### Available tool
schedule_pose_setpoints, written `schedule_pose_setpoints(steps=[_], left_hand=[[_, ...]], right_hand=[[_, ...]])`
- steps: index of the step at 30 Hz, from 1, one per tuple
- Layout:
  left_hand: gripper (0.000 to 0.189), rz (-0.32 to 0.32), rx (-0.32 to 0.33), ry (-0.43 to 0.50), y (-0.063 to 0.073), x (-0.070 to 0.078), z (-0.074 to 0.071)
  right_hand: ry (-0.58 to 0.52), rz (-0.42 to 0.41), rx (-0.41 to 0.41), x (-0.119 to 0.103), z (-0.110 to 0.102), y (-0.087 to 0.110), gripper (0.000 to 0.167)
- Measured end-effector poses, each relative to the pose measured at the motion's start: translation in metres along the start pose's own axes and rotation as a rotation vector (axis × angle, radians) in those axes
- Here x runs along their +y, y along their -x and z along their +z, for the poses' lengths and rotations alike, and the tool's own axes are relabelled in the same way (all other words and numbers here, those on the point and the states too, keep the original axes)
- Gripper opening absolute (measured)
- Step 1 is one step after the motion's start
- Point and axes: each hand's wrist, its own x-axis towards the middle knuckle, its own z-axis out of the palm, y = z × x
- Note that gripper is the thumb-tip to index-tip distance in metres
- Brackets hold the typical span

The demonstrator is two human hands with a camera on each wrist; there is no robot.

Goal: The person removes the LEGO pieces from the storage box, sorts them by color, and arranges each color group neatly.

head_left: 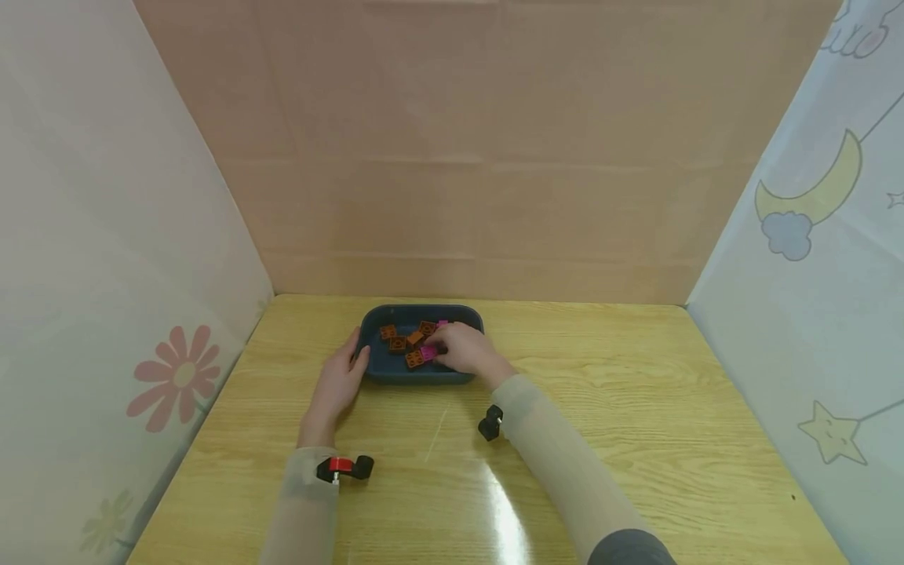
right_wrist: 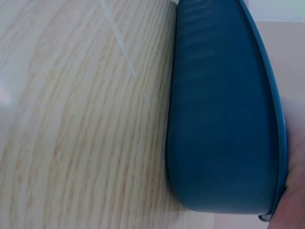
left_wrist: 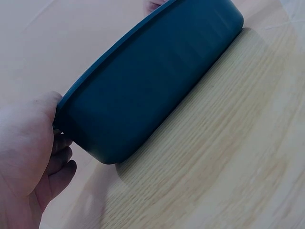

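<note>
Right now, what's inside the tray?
Orange blocks and pink blocks are in the tray. The right hand covers part of its right side; anything under the hand can't be seen.

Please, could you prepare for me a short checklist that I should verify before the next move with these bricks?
1. Tray flat on the table: ok, its base meets the tabletop in both wrist views.
2. Tray steadied: ok, the left hand holds its left end.
3. Right hand over the tray: ok, it reaches in from the right.
4. Nearer pink brick gripped: cannot tell, the contact is too small.
5. Orange bricks inside the tray: ok, for those in sight.
6. Unblocked view inside: not ok, the right hand covers part.
</note>
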Motion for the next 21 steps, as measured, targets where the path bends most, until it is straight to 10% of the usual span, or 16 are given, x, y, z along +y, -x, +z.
schedule_pose_setpoints(steps=[21], left_hand=[[0.063,0.009,0.017,-0.028,0.0,0.001,-0.001]], right_hand=[[-0.377,-0.017,0.13,0.021,-0.016,0.015,0.035]])
